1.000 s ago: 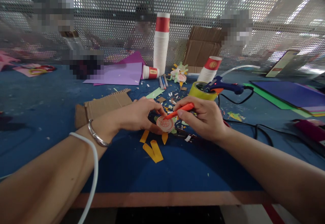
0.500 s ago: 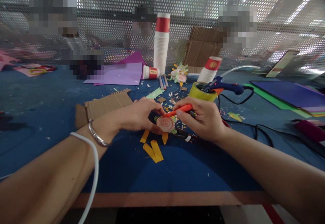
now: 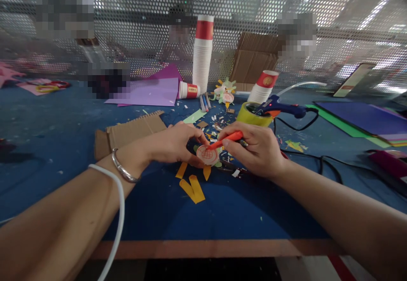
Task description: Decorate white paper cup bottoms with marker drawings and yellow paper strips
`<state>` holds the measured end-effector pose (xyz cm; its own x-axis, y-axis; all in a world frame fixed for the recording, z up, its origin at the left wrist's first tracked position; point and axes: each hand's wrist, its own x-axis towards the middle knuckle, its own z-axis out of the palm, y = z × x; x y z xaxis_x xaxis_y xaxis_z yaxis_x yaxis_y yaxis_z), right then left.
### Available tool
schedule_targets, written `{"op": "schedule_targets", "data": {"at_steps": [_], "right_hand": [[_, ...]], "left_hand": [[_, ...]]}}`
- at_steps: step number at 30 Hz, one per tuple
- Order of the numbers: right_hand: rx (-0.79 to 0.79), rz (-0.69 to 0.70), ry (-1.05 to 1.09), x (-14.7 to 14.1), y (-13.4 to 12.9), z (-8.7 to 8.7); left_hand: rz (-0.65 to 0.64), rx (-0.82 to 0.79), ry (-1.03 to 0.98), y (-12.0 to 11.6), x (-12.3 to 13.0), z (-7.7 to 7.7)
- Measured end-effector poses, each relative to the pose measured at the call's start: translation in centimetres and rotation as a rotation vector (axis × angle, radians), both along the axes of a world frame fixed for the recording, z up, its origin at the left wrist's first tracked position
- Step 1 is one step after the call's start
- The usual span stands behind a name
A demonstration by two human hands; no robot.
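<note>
On a blue tabletop (image 3: 159,217), the half-curled left hand (image 3: 174,144) holds a disc (image 3: 208,156); the closed right hand (image 3: 259,149) grips an orange marker (image 3: 233,137).

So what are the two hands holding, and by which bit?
The right hand holds the orange pen partway along, just behind its tip. The left hand holds the round disc by its left edge.

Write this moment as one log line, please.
left hand: holds disc; right hand: holds orange marker at disc; nearby: tape roll, glue gun
</note>
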<state>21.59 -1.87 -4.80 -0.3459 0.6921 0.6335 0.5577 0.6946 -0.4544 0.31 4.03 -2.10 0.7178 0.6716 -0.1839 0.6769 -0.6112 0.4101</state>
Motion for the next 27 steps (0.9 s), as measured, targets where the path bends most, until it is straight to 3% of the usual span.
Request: {"op": "schedule_targets", "data": {"at_steps": [17,27], "right_hand": [[0.044,-0.072,-0.002,0.30,-0.08,0.01],[0.194,-0.103,-0.079,0.44,-0.23,0.13]], "left_hand": [[0.016,-0.008,0.002,-0.09,-0.05,0.01],[0.016,-0.003,0.010,-0.26,0.08,0.20]]}}
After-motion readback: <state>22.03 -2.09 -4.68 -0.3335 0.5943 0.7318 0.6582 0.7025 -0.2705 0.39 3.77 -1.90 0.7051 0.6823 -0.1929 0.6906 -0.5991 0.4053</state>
